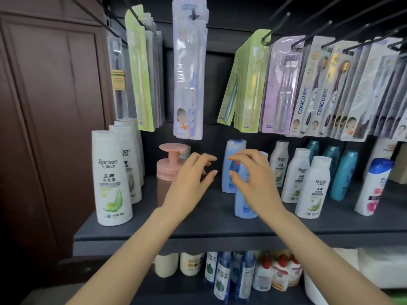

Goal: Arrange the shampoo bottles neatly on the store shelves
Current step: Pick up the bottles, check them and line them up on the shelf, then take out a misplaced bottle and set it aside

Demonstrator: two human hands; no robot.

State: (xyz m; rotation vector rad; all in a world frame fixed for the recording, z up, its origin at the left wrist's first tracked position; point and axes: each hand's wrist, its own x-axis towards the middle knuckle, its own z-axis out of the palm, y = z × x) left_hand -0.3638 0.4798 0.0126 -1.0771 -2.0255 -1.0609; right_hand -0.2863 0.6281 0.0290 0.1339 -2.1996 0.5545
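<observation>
Mid-task: both hands, left hand [191,175] and right hand [251,175], hover with loosely spread fingers, holding nothing, over the shelf [198,230]. White bottles [113,179] stand aligned left of them; blue bottles [236,168] behind the right hand look unaligned.

The right hand [253,181] covers the upper front of the near blue bottle [243,208], so its label and cap cannot be read, and whether the fingers touch it cannot be told. The left hand [191,183] hides the right side of the pink pump bottle [167,172] — contact there is also unclear. The white bottles [130,155] behind the front one at the left show only slivers. The toothbrush packs [361,89] at the far right run off the picture's edge, their print blurred. On the lower shelf, the small bottles [229,274] are cut off above by the shelf board [220,236] — their labels are too blurred to read.
</observation>
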